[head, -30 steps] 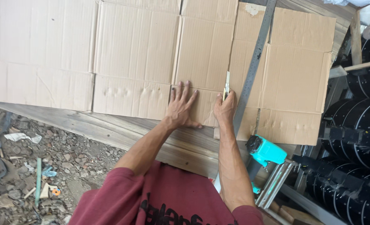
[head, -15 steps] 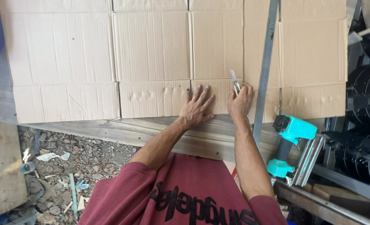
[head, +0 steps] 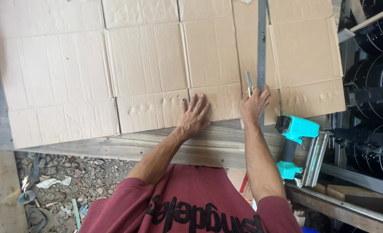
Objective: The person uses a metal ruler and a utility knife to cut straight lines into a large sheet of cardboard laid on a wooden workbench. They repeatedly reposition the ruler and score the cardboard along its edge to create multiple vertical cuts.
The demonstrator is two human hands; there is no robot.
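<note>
A large flattened cardboard box (head: 148, 60) lies spread over a wooden workbench (head: 208, 144). My left hand (head: 193, 116) presses flat on the cardboard's near edge, fingers spread. My right hand (head: 254, 103) grips a small utility knife (head: 249, 83) with its blade pointing away from me, right beside a long metal ruler (head: 261, 51) that lies across the cardboard. The right fingers also touch the ruler's near part.
A teal nail gun (head: 297, 144) rests at the bench's right corner. Black round parts on racks (head: 372, 86) fill the right side. Gravel ground with scraps (head: 62, 177) lies below the bench at left.
The view has shifted, and the cardboard now sits tilted in the frame. My right hand with the knife has moved a little right, up against the ruler. The left hand stays pressed flat.
</note>
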